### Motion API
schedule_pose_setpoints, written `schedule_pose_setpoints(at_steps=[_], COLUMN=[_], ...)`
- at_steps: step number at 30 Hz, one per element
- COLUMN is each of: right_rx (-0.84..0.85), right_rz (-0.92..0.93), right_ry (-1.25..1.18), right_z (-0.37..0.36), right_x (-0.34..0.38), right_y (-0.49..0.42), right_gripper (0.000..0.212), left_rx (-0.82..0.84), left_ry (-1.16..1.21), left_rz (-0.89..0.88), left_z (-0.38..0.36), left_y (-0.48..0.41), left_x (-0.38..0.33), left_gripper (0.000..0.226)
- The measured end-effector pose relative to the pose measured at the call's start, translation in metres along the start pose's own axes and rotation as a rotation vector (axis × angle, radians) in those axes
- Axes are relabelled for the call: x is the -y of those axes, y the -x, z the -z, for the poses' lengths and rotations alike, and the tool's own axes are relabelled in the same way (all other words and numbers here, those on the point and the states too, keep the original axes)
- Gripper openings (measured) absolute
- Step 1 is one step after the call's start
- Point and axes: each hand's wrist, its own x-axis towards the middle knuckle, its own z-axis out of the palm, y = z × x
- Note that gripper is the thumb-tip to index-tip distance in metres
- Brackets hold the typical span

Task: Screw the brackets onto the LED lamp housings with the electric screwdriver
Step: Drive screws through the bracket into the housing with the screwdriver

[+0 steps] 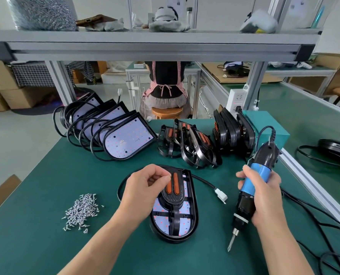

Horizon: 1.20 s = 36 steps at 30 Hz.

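In the head view, the left grip (143,187) hangs just over the upper left part of the bracket (174,198). Its fingers are curled, and the tips of thumb and forefinger are pressed together; whether a screw is between them is too small to tell. The bracket is black with two orange strips and lies on the LED lamp housing (194,221), which rests flat on the green surface (46,235), directly under and to the right of this grip. The right grip (264,195) is clamped around the electric screwdriver (258,172), fingers wrapped on the blue and black body. The tool is tilted and its bit (230,245) points down below this grip, to the right of the housing and apart from it. If the bit touches the surface, I cannot tell. Between the two grips lies a black cable with a white connector (221,196). A pile of screws (81,211) lies to the left of the left grip, well apart from it. Beyond the left grip stands a row of housings (123,135) leaning on each other, with their cables. Beyond the gap between the grips is a heap of loose brackets (193,147), and a teal box (272,124) stands beyond the right grip.
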Motion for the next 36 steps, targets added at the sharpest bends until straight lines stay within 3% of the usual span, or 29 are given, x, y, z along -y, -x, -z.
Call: schedule_pose_setpoints(at_steps=[3,8,18,27,36], right_rx=[-0.005,-0.024,0.063,-0.078,-0.12], right_rz=[0.022,-0.128,-0.029,0.089,0.071], right_ry=[-0.016,-0.353,-0.847,-0.798,-0.747], right_z=[-0.006,-0.009,-0.043,-0.075,-0.078], right_x=[-0.001,0.0,0.055,0.08,0.071], right_y=[0.001,0.003,0.023,0.033,0.035], right_gripper=[0.038,0.018,0.015,0.015,0.018], left_rx=[0.004,0.034,0.046,0.045,0.08], left_ry=[-0.008,-0.013,0.019,0.275,0.402], left_rz=[-0.006,0.001,0.016,0.131,0.197], left_z=[-0.002,-0.002,-0.009,-0.013,-0.016], left_y=[0.003,0.007,0.012,0.015,0.015], left_x=[0.001,-0.001,-0.009,-0.013,-0.015], left_gripper=[0.027,0.028,0.031,0.017,0.023])
